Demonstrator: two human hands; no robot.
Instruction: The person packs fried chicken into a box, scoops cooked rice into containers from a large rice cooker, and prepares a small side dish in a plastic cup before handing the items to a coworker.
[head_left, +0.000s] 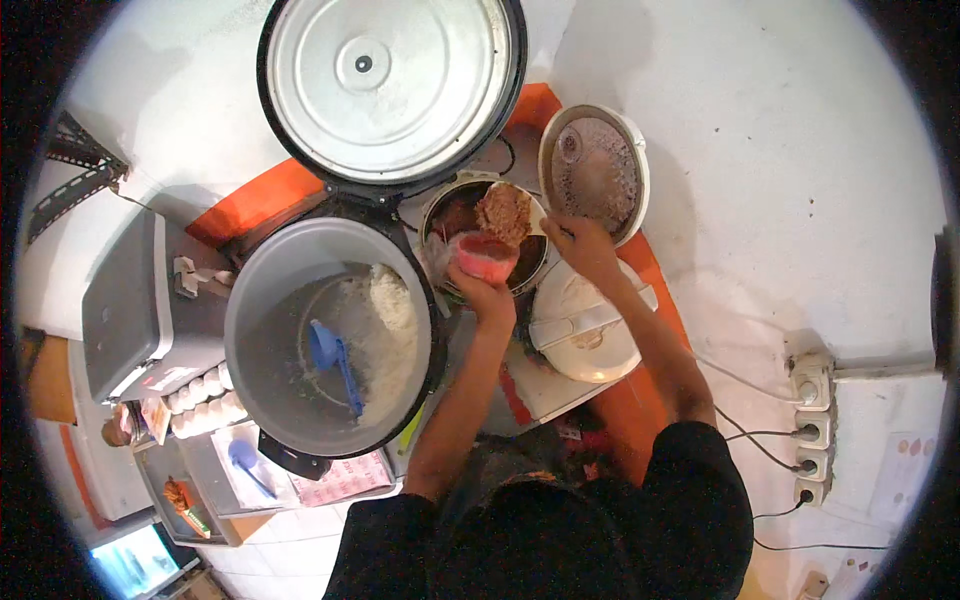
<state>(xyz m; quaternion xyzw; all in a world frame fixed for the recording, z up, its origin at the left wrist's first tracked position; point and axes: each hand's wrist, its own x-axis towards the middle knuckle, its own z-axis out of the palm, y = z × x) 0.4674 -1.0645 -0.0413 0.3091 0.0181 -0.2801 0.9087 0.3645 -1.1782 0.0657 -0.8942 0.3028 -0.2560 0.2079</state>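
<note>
My left hand (484, 296) holds a small pink-red container (486, 257) over the near side of a round pot (541, 262) with dark contents. In my right hand (581, 244) is the handle of a light-coloured scoop or ladle, whose brown, crumbly food (504, 214) sits just above the pink container. Left of my arms stands a large grey rice cooker pot (247, 300) with white rice (391, 300) along its right side and a blue rice paddle (346, 375) inside. Its round metal lid (397, 120) is raised behind it.
An open oval lid (637, 135), wet inside, stands behind the pot. A closed white cooker (574, 337) lies under my right forearm. To the left are a grey box (161, 300), stacked white items (206, 401), another blue paddle (246, 459) and a tray (214, 517). Plugged sockets (812, 431) are on the right wall.
</note>
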